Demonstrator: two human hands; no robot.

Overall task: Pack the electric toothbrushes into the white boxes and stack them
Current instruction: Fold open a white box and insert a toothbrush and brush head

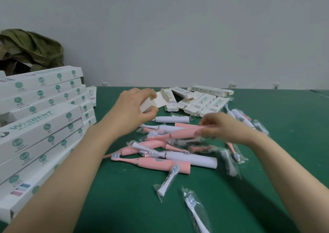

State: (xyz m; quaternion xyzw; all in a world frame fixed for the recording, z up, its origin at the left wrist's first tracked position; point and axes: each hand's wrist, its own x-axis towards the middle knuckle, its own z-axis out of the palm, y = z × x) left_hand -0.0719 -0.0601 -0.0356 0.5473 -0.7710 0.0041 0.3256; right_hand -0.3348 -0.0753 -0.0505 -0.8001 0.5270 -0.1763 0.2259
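A flat dark green table top (124,206) carries stacks of closed long white cardboard boxes with round green marks (44,125) along its left side. A loose row of open white cardboard boxes (204,102) lies at the far middle, a heap of pink and white plastic electric toothbrushes (192,158) in the centre, and white brush heads in clear plastic sleeves (168,181) nearer the front

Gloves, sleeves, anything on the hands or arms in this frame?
Nothing worn shows: left hand and right hand are ungloved; left forearm and right forearm bare, no sleeve in frame. No watch, band or ring visible, though the right hand is motion-blurred.
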